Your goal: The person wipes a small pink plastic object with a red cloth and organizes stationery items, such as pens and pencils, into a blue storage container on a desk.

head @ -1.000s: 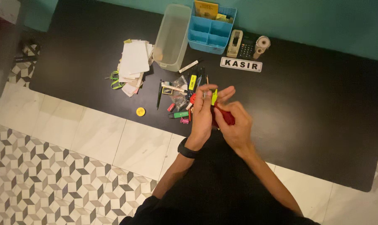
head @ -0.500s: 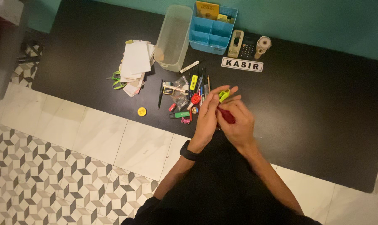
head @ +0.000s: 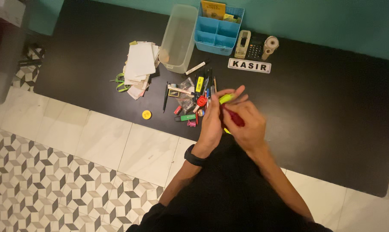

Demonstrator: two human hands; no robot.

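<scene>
Head view: left hand [head: 212, 121] pinches a small yellow-green plastic clip [head: 226, 98], right hand [head: 246, 126] closed around a red plastic tool [head: 235, 117]; clip could slip among pens [head: 203, 88] at ten o'clock.

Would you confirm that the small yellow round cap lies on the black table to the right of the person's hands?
Not quite: in the head view the yellow round cap does lie on the black table, but to the left of the left hand and right hand, below the paper stack.
</scene>
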